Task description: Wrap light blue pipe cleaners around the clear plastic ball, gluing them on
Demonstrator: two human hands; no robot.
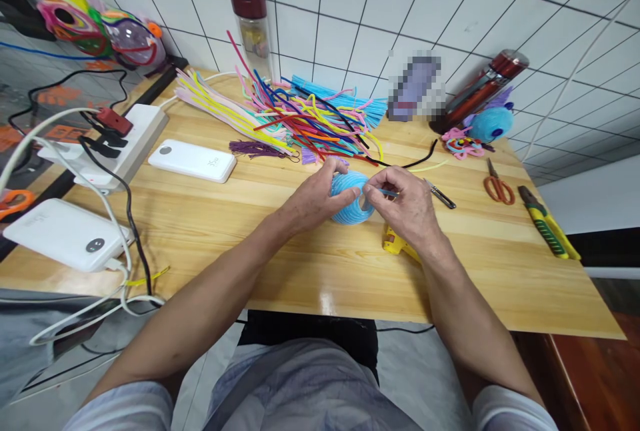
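A light blue coil of wound pipe cleaner [350, 208], round with a hole on its right side, is held just over the wooden table. My left hand [320, 194] wraps around its left side, thumb across the front. At the hole, my right hand [403, 201] pinches the blue pipe cleaner, and a short blue length shows between its fingers. Partly hidden under my right wrist lies a yellow glue gun [393, 242]. Just right of that hand is a small craft knife [441, 195].
Loose coloured pipe cleaners [310, 114] pile up at the back. Scissors [497, 184] and green-yellow pliers [545, 224] lie right. A red thermos [480, 91] and a glass bottle [253, 31] stand by the wall. Left are power banks [193, 160], a power strip [135, 141] and cables.
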